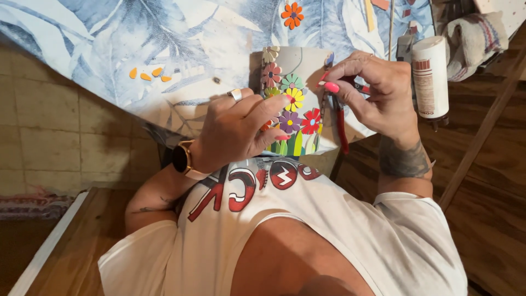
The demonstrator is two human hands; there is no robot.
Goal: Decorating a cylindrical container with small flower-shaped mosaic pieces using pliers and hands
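Head view, looking straight down past a white sleeveless printed shirt (329, 219) to the work. A pale grey cylindrical pot covered on one side with small coloured mosaic flowers (293, 101) lies on its side at the edge of a table under a blue-and-white leaf-print cloth (137, 49), its near end overhanging toward the person's chest; that tilt seems meant to turn the decorated face up to the eyes and both hands. Left hand (235, 131), with a silver ring and a dark wristwatch on a tan strap, lies curled over the pot's left side, fingers partly bent, index fingertip pressed on the flowers near a yellow one; it looks to be steadying the pot and holding a piece down, not gripping anything. Right hand (372, 93) is closed in a pinch at the pot's right edge, fingertips drawn together around a slim red-handled tool (341, 123) that hangs down along the pot wall; what the tip does I cannot tell. Loose pieces: four orange petal-shaped tile bits (147, 74) on the cloth, well apart to the left, and an orange tile flower (292, 15) beyond the pot. Packaging: a white upright cylindrical bottle with a brown-red label band (430, 77) stands just right of the right hand, near the table's edge, within easy reach. A rolled striped cloth (474, 38) lies behind it. Tiled floor on the left, wooden boards on the right.
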